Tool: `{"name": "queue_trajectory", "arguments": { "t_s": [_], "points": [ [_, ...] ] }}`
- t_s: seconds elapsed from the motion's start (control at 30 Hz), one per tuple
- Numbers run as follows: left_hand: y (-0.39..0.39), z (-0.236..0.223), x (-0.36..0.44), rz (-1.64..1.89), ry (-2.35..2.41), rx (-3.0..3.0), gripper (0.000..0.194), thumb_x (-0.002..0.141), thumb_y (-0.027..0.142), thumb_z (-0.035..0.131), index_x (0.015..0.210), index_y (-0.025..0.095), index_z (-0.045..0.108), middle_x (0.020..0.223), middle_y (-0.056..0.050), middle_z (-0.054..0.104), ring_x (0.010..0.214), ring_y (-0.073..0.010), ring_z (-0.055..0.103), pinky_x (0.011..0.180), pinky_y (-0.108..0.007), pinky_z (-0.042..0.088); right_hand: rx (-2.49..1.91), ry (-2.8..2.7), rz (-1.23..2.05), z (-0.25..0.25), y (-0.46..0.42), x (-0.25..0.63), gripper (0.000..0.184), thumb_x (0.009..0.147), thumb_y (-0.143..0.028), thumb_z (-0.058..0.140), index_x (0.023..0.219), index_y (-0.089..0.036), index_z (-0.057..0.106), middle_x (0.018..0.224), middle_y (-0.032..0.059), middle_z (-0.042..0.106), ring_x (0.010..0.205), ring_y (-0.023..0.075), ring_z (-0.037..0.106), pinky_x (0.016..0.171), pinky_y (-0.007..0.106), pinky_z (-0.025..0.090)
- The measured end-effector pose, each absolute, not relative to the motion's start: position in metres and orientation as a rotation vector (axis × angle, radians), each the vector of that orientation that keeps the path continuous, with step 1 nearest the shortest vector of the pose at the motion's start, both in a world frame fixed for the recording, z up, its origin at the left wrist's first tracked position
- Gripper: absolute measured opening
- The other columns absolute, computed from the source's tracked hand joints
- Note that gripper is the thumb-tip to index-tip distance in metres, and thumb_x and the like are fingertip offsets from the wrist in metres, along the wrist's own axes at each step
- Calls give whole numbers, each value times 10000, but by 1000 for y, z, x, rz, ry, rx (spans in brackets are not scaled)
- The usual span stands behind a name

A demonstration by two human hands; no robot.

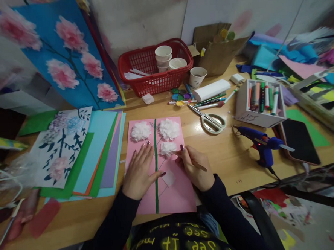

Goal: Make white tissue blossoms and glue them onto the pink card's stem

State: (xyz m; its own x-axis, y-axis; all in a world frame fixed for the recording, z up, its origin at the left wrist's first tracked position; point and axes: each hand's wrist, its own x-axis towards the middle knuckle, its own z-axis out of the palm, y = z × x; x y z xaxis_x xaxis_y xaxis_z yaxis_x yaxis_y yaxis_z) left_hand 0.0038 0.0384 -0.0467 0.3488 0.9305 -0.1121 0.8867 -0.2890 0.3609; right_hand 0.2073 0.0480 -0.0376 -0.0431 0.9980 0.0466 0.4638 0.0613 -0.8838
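A pink sheet of paper [174, 194] lies on the wooden table in front of me. A green strip [156, 159] runs down its middle like a stem, and three white tissue flowers [168, 129] sit near its top. My left hand [140, 172] lies flat on the sheet left of the stem, fingers spread. My right hand [193, 168] is closed round a thin wooden stick [199, 165], its tip beside the lowest white flower [167, 148]. A small white square of paper [169, 178] lies between my hands.
Scissors [209, 120], a blue glue gun [260, 145], a marker box [260, 102] and a black phone [300, 141] lie to the right. A red basket [154, 67] with paper cups stands behind. Coloured paper sheets [101, 155] and flower pictures are stacked at left.
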Motion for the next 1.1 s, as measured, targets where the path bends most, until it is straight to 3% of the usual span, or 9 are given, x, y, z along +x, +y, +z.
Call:
{"name": "queue_trajectory", "arguments": {
  "t_s": [0.37,0.53,0.63,0.77,1.1],
  "points": [
    [39,-49,4,162,1603,2328,774,868,488,618,1466,82,343,1553,-195,340,1462,-329,254,1169,-523,290,-1502,-1790,900,-28,60,202,317,962,-319,381,673,-224,472,567,47,639,492,151,590,528,252,411],
    [39,-47,5,191,1587,2342,711,880,403,622,1472,122,346,1556,-187,339,1460,-324,263,1163,-532,298,-1449,-1810,912,-19,64,194,278,871,-305,533,618,-231,444,484,7,536,448,150,512,512,269,353],
    [39,-46,7,197,1603,2321,738,858,434,643,1458,103,370,1546,-206,349,1454,-335,275,1159,-535,304,-1400,-1733,996,-19,67,199,328,887,-395,547,616,-217,497,488,18,576,442,151,549,509,268,408],
    [39,-48,8,234,1621,2318,745,843,447,656,1449,106,388,1538,-209,363,1448,-340,291,1156,-535,307,-1377,-1475,1087,-24,61,214,480,944,-559,405,702,-183,578,522,51,643,414,153,588,433,265,466],
    [40,-39,12,173,1629,2249,749,841,397,648,1456,81,362,1567,-216,296,1468,-337,236,1175,-523,257,-1325,-1136,1167,-30,43,219,541,818,-674,540,675,-157,617,467,38,633,375,139,572,395,252,473]
  ]
}}
